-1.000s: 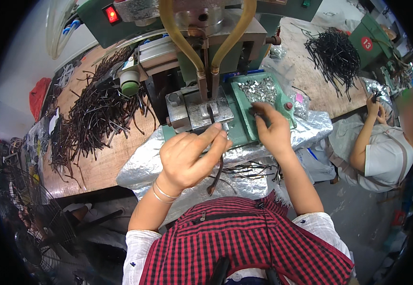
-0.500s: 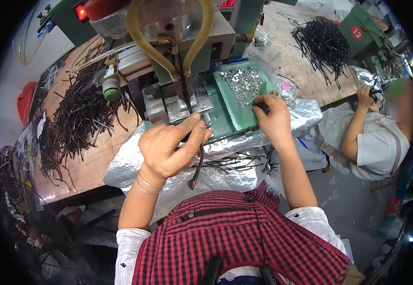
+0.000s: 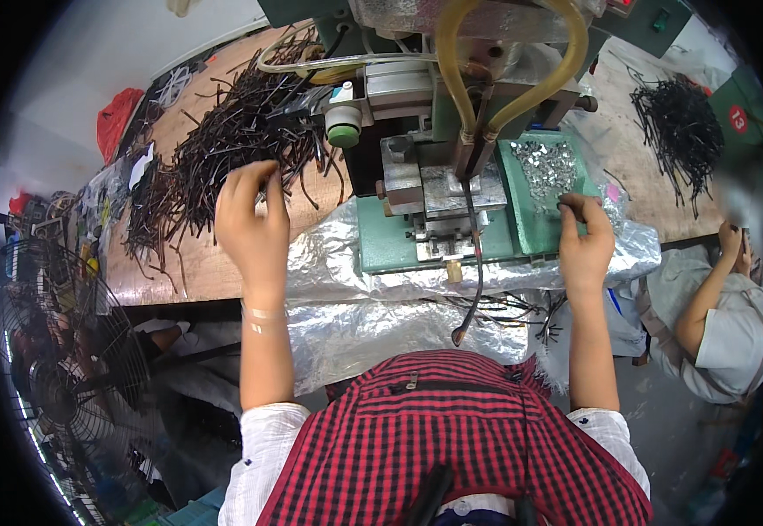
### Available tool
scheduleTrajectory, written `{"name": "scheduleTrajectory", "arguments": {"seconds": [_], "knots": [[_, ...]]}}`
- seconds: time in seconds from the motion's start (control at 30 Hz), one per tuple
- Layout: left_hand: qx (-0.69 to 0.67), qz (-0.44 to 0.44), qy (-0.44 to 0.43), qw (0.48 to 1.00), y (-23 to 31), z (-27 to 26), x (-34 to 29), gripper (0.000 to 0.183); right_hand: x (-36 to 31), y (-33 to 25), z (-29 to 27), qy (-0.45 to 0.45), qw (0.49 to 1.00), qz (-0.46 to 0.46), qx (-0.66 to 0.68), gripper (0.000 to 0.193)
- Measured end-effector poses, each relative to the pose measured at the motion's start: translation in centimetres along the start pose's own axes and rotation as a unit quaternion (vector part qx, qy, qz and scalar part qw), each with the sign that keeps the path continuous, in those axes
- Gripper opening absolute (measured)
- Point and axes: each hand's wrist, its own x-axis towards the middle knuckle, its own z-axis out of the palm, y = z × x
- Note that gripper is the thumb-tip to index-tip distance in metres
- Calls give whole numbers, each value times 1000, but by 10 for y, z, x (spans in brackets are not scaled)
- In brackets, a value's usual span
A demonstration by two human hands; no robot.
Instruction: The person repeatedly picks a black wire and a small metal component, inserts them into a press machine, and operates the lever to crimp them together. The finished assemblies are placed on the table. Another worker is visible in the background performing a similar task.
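My left hand [image 3: 254,232] is raised beside the pile of black cables [image 3: 210,158], fingers stretched out, with nothing seen in it. Over the right side of the green tray [image 3: 522,230] is my right hand [image 3: 587,245], its thumb and forefinger pinched together. Whatever lies between those fingertips is too small to make out. Small silvery metal pieces [image 3: 546,171] are heaped in the tray. One black cable [image 3: 478,272] stands in the press [image 3: 462,188], its upper end at the tooling and its lower end hanging over the front edge; neither hand touches it.
Silver foil [image 3: 329,250] covers the table's front edge, with more cables [image 3: 522,305] lying below. Yellowish tubes [image 3: 447,70] loop above the press. A second cable heap [image 3: 680,131] lies at the far right, near another person [image 3: 715,307]. A fan [image 3: 66,342] stands at the left.
My left hand has let go of the cable at the press and moved left to the cable pile. My right hand stays by the tray. The view has shifted, moving the press rightward.
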Motion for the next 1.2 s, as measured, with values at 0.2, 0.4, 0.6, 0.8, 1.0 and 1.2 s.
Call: {"name": "scheduleTrajectory", "arguments": {"seconds": [0.2, 0.4, 0.6, 0.8, 1.0, 1.2], "knots": [[345, -24, -201, 917, -80, 82, -5, 13, 10, -22, 17, 10, 999, -31, 26, 13], [273, -135, -219, 927, -72, 56, -20, 15, -17, 8, -13, 2, 997, 76, 26, 14], [202, -188, -253, 927, -77, -7, -15, 11, -13, -33, -21, -11, 988, 53, 142, 13], [160, -64, -92, 981, -111, 43, -49, 14, 30, -99, 33, -18, 958, -71, 278, 22], [-294, -202, -32, 934, -10, 39, -26, 13, 16, -119, 48, -29, 903, 62, 424, 46], [-389, 88, 74, 914, 81, 3, -9, 20, 18, -148, 31, -67, 880, 61, 466, 55]]}}
